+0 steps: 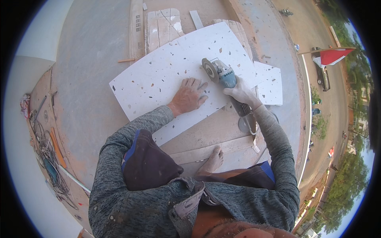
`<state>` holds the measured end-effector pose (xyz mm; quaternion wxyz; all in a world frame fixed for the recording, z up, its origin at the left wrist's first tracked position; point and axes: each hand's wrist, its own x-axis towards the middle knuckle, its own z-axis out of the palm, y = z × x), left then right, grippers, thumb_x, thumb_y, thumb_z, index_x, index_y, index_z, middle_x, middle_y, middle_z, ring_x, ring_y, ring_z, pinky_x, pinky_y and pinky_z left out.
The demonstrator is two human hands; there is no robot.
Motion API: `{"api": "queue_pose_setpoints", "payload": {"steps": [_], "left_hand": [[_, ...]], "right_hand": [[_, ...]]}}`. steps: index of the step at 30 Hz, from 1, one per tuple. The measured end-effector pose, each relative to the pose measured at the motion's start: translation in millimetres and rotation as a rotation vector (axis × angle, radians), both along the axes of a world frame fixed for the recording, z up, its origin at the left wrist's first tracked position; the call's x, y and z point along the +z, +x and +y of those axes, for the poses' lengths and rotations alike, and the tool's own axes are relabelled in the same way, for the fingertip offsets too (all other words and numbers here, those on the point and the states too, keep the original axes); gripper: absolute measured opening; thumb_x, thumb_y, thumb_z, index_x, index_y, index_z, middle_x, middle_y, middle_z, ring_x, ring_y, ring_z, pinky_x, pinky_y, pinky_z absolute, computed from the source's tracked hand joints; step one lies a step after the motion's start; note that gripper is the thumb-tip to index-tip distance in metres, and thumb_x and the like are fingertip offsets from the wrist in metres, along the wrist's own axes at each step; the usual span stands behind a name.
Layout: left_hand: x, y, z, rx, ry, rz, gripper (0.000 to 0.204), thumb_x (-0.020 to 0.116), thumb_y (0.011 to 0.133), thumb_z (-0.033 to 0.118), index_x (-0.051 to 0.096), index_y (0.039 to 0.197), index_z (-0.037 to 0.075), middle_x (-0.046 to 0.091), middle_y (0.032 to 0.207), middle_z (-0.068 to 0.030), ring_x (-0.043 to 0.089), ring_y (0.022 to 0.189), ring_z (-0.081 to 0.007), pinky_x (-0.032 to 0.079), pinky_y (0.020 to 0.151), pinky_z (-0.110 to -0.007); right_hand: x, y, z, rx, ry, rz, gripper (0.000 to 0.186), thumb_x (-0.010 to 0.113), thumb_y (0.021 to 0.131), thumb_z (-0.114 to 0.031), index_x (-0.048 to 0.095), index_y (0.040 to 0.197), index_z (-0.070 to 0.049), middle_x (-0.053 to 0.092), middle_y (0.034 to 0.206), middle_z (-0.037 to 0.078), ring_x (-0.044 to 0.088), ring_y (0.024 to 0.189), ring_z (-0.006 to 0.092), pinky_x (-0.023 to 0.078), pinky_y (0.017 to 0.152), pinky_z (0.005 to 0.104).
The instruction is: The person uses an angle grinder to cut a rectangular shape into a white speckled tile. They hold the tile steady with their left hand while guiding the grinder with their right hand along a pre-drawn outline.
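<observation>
A white speckled terrazzo slab (154,79) with a curved far edge lies across worn boards in front of me, and a smaller matching piece (270,83) is at its right. My left hand (188,97) rests on the slab with its fingers spread. My right hand (241,90) grips a blue and black angle grinder (228,75) around its body. The grinder's disc (210,70) is over the slab, just beyond my left fingertips; I cannot tell whether it touches the surface. A white cord runs from the grinder's rear end. My bare foot (211,162) is below the slab.
Tangled cables and tools (47,166) lie along the white wall (27,103) at far left. Pale boards (162,27) lie beyond the slab. The floor's edge is at right, with a road (325,119) below, parked vehicles, trees and a red and white flag (333,56).
</observation>
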<state>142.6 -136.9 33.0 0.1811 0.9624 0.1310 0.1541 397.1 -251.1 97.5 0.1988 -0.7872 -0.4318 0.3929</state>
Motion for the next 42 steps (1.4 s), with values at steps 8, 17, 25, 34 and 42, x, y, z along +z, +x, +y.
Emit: {"api": "queue_pose_setpoints", "payload": {"steps": [8,17,25,34,42], "left_hand": [[-1,1,0,0.001,-0.003,-0.003,0.055,0.07,0.099,0.037,0.067,0.139,-0.001,0.061,0.126,-0.0179,0.055,0.12,-0.0338,0.041,0.108,-0.048],[-2,0,1,0.001,-0.018,0.025,0.054,0.071,0.098,0.035,0.065,0.141,0.001,0.06,0.128,-0.0181,0.054,0.119,-0.0352,0.042,0.107,-0.049],[3,0,-1,0.012,-0.014,-0.001,0.051,0.069,0.1,0.036,0.065,0.138,0.001,0.06,0.124,-0.0174,0.054,0.12,-0.0333,0.041,0.107,-0.048],[-10,-2,6,0.021,-0.097,0.028,0.058,0.074,0.096,0.037,0.065,0.142,0.001,0.06,0.128,-0.0191,0.054,0.123,-0.0351,0.039,0.11,-0.051],[-34,-81,162,0.902,0.195,0.12,0.071,0.069,0.099,0.057,0.063,0.146,0.004,0.06,0.136,-0.0243,0.052,0.133,-0.045,0.039,0.113,-0.06]], "right_hand": [[-6,2,0,-0.001,0.015,0.02,0.076,0.08,0.075,-0.03,0.061,0.133,0.015,0.075,0.111,0.031,0.076,0.102,0.0361,0.059,0.092,0.0429],[6,-1,-3,-0.049,0.011,0.081,0.074,0.083,0.075,-0.028,0.062,0.132,0.014,0.076,0.109,0.027,0.076,0.099,0.0316,0.06,0.089,0.041],[33,6,-16,-0.154,0.083,0.118,0.063,0.084,0.075,-0.027,0.068,0.125,0.009,0.076,0.096,0.017,0.074,0.081,0.0222,0.061,0.075,0.0363],[40,12,-37,-0.269,0.145,0.109,0.069,0.082,0.077,-0.027,0.063,0.131,0.011,0.074,0.099,0.018,0.073,0.08,0.0234,0.06,0.074,0.0363],[32,19,-71,-0.443,0.165,0.174,0.066,0.082,0.079,-0.027,0.062,0.13,0.009,0.073,0.103,0.016,0.073,0.084,0.0217,0.06,0.078,0.0356]]}}
